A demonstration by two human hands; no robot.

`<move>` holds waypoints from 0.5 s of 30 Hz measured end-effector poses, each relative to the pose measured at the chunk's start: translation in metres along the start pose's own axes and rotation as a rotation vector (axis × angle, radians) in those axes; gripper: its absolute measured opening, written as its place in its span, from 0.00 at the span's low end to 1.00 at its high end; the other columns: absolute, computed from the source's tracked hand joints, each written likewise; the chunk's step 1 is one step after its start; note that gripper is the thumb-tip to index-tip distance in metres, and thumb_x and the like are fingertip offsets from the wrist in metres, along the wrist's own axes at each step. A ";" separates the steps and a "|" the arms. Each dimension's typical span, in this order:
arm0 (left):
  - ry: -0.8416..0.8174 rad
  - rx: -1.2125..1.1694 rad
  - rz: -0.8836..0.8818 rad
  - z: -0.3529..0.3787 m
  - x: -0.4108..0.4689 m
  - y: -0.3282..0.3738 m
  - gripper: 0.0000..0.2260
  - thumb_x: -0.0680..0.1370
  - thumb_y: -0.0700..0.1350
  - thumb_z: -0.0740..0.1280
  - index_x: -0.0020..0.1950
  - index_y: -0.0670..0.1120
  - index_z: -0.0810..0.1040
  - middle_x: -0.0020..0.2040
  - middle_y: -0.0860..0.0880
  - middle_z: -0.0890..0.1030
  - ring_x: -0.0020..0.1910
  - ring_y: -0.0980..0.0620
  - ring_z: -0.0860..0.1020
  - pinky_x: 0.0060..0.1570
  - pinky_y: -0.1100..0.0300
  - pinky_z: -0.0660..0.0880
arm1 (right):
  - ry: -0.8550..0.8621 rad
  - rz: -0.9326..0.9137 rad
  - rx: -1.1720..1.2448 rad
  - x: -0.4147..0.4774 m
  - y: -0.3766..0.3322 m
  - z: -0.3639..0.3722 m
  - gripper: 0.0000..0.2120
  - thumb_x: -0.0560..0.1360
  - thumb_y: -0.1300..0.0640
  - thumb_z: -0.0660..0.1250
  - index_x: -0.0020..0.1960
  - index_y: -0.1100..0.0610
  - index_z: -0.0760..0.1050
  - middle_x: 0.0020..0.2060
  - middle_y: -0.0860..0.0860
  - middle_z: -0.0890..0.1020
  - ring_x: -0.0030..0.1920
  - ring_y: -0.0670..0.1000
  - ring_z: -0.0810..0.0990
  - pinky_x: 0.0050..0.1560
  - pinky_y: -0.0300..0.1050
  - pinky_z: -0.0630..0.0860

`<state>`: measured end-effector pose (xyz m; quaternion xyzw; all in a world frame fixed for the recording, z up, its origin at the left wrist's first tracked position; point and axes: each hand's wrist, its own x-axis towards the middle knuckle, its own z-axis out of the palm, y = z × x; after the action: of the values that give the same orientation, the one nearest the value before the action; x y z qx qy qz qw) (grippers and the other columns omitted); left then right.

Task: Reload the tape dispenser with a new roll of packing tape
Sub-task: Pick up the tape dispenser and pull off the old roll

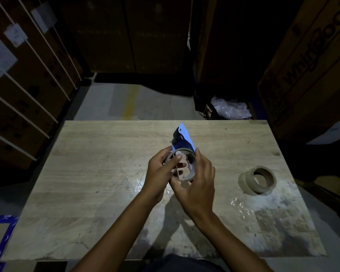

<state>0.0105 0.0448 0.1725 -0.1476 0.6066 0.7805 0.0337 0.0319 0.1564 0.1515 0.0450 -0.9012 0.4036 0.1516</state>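
Above the middle of the wooden table (98, 173), both hands hold the blue tape dispenser (182, 137) off the surface, its blue plate pointing toward the far edge. The left hand (161, 171) grips a thin cardboard ring (182, 166) seated on the dispenser, thumb across its near rim. The right hand (196, 185) wraps around the ring's right side, fingers curled closed on it and the dispenser. Near the table's right edge, well apart from the hands, two tape rolls (257, 180) lie overlapping, touching each other. Stacked cartons surround the table in dim light.
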 end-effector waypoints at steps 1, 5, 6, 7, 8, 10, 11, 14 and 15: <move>-0.012 -0.029 -0.029 -0.002 0.002 0.000 0.14 0.80 0.41 0.67 0.65 0.44 0.79 0.57 0.44 0.85 0.51 0.43 0.85 0.48 0.52 0.81 | 0.010 -0.024 0.014 0.000 0.001 -0.002 0.43 0.70 0.38 0.69 0.76 0.60 0.63 0.67 0.55 0.74 0.63 0.54 0.72 0.57 0.36 0.67; -0.086 -0.170 -0.083 -0.012 0.008 -0.003 0.16 0.79 0.43 0.67 0.67 0.41 0.77 0.55 0.44 0.82 0.45 0.47 0.81 0.42 0.55 0.76 | 0.038 -0.096 0.101 0.001 0.004 -0.010 0.33 0.74 0.42 0.68 0.73 0.60 0.69 0.64 0.53 0.77 0.59 0.53 0.74 0.53 0.44 0.76; -0.108 -0.227 -0.098 -0.014 0.009 -0.004 0.16 0.79 0.44 0.67 0.66 0.40 0.77 0.54 0.44 0.79 0.42 0.48 0.78 0.40 0.55 0.74 | 0.051 -0.133 0.102 0.001 0.005 -0.011 0.30 0.75 0.45 0.68 0.72 0.59 0.71 0.63 0.52 0.77 0.58 0.53 0.74 0.51 0.44 0.77; -0.125 -0.286 -0.114 -0.016 0.010 -0.007 0.16 0.79 0.44 0.67 0.64 0.39 0.78 0.53 0.44 0.77 0.41 0.49 0.77 0.39 0.56 0.73 | 0.068 -0.172 0.095 0.000 0.006 -0.012 0.27 0.75 0.48 0.69 0.71 0.58 0.73 0.62 0.52 0.78 0.57 0.53 0.75 0.50 0.43 0.76; -0.139 -0.341 -0.129 -0.017 0.010 -0.009 0.14 0.78 0.45 0.67 0.60 0.40 0.80 0.51 0.44 0.77 0.39 0.49 0.76 0.37 0.57 0.73 | 0.086 -0.210 0.085 -0.001 0.007 -0.012 0.25 0.75 0.51 0.70 0.69 0.58 0.74 0.62 0.52 0.78 0.56 0.53 0.75 0.50 0.43 0.76; -0.145 -0.426 -0.169 -0.014 0.009 -0.011 0.11 0.76 0.46 0.68 0.53 0.42 0.83 0.49 0.44 0.79 0.37 0.50 0.76 0.36 0.58 0.74 | 0.107 -0.269 0.049 -0.004 0.007 -0.012 0.23 0.75 0.54 0.71 0.68 0.59 0.76 0.61 0.54 0.79 0.56 0.55 0.74 0.51 0.42 0.74; -0.139 -0.446 -0.193 -0.011 0.007 -0.012 0.11 0.76 0.48 0.69 0.50 0.43 0.85 0.48 0.45 0.81 0.38 0.50 0.76 0.37 0.59 0.74 | 0.110 -0.292 0.031 -0.006 0.006 -0.011 0.22 0.75 0.54 0.71 0.67 0.59 0.77 0.60 0.55 0.79 0.56 0.55 0.74 0.53 0.41 0.73; -0.098 -0.464 -0.238 -0.003 0.005 -0.013 0.15 0.73 0.54 0.67 0.38 0.45 0.86 0.39 0.47 0.84 0.41 0.48 0.76 0.45 0.56 0.73 | 0.123 -0.324 0.001 -0.012 0.004 -0.010 0.21 0.75 0.52 0.71 0.66 0.59 0.77 0.60 0.57 0.79 0.57 0.56 0.73 0.56 0.42 0.72; -0.102 -0.462 -0.239 -0.002 0.006 -0.013 0.16 0.73 0.56 0.67 0.38 0.45 0.86 0.39 0.47 0.84 0.42 0.47 0.75 0.47 0.55 0.70 | 0.129 -0.327 -0.003 -0.013 0.003 -0.011 0.21 0.76 0.51 0.71 0.66 0.59 0.78 0.60 0.57 0.78 0.57 0.56 0.73 0.56 0.42 0.72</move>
<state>0.0086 0.0456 0.1583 -0.1827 0.3879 0.8952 0.1216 0.0462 0.1661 0.1519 0.1648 -0.8708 0.3743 0.2730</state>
